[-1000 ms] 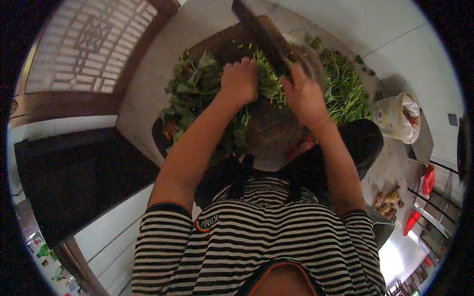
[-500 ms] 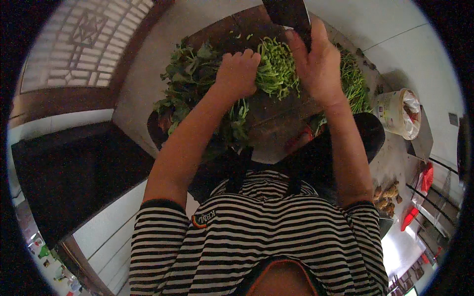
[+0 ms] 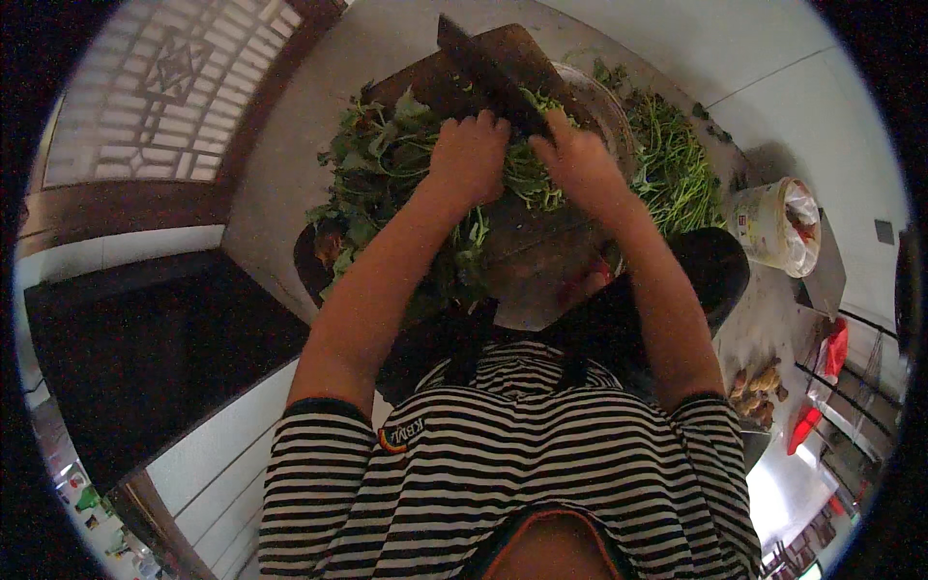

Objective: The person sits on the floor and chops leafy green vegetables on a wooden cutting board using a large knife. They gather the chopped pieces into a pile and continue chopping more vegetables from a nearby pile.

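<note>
My right hand (image 3: 578,164) is closed round the handle of a dark, broad-bladed cleaver (image 3: 488,77). Its blade slants up and left over a brown wooden chopping board (image 3: 532,249). Fingers curled, my left hand (image 3: 471,159) presses on a bunch of leafy greens (image 3: 382,145), just left of the blade. The leaves spread out left of that hand. Cut green stems (image 3: 535,182) lie between my two hands, partly covered by the right hand and the cleaver. The exact spot where the blade meets the greens is hidden.
Behind the board, to the right, shows the rim of a round basin (image 3: 619,114). Long green stems (image 3: 681,159) are heaped right of it. A pale bucket (image 3: 759,224) with a plastic bag inside stands farther right. A dark flat surface (image 3: 145,348) lies at left.
My right hand has come down and left with the cleaver, from raised above the cut stems to beside my left hand. The basin rim now shows. My left hand stays nearly in place.
</note>
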### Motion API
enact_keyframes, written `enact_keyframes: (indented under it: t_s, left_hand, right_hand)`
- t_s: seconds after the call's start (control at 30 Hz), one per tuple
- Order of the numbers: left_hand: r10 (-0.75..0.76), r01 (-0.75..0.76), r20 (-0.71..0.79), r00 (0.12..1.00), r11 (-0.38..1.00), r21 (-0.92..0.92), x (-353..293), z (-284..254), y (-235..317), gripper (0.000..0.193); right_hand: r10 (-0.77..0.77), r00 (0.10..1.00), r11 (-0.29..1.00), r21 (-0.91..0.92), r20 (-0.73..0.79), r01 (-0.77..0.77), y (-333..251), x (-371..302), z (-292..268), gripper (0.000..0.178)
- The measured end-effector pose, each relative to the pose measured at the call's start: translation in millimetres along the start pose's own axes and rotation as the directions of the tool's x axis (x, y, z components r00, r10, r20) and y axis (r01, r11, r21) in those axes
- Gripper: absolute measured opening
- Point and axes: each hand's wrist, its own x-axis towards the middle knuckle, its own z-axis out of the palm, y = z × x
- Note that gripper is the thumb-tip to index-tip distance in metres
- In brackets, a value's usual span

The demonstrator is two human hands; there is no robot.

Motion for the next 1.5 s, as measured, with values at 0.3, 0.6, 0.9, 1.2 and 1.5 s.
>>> enact_keyframes:
  t_s: [0.3, 0.6, 0.9, 1.2, 1.5]
  left_hand:
    - [-0.061, 0.066, 0.103, 0.993, 0.996, -0.052, 8.9, -12.1, 6.9, 0.047]
    - [-0.093, 0.100, 0.076, 0.993, 0.991, -0.086, 5.1, -10.6, 6.8, 0.036]
    - [-0.160, 0.175, 0.166, 0.973, 0.981, -0.081, 5.9, -6.1, 12.5, 0.040]
    - [-0.228, 0.285, 0.337, 0.913, 0.950, -0.129, 14.2, -23.8, 13.2, 0.058]
    - [-0.282, 0.321, 0.256, 0.925, 0.939, -0.125, 20.8, -13.7, 11.2, 0.054]
  right_hand:
    - [0.080, 0.986, 0.995, 0.075, -0.148, -0.069, -10.4, -28.3, -8.0, 0.026]
    - [0.139, 0.880, 0.943, 0.331, -0.454, 0.021, -47.9, -32.4, -48.2, 0.026]
    - [0.221, 0.931, 0.947, 0.292, -0.291, -0.133, -43.2, -56.5, -50.6, 0.022]
    - [0.257, 0.941, 0.960, 0.170, -0.219, -0.222, -34.2, -56.8, -49.0, 0.027]
    - [0.034, 0.963, 0.996, 0.085, -0.267, -0.012, -1.9, -55.3, -10.8, 0.026]
